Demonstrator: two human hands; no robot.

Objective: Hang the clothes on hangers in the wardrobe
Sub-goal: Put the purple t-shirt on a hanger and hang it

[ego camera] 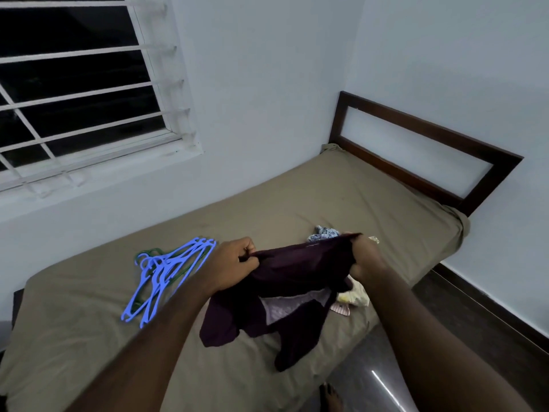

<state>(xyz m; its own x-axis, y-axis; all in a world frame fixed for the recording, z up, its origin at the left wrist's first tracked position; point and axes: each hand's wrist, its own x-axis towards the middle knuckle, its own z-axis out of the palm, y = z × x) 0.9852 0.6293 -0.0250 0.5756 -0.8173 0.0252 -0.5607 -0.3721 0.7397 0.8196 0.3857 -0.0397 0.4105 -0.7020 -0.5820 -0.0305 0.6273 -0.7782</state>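
Clothes: dark purple garment (pixel 297 272) was held up over the bed (pixel 356 188), top edge stretched between both hands, lower part drooping onto the sheet.
Left hand (pixel 237 263): fingers curled, thumb and fingertips pinched the left end of that edge.
Right hand (pixel 367 257): fingers bunched round the right end of the edge; fingertips hidden in cloth, exact hold couldn't be told.
Hangers (pixel 166 272): blue bunch with a green one underneath lay on the bed just left of the left hand, untouched, none carrying a garment.
Other clothes: patterned piece (pixel 323 233) lay beyond the purple garment, pale pieces (pixel 353 298) under and beside it, all loose on the bed.
Wardrobe: not in view.
Done: nothing was seen hung; judged early stage, one garment picked up and being opened out.
Left: judged that this garment needed a hanger and a trip to the wardrobe, then the same for the rest.
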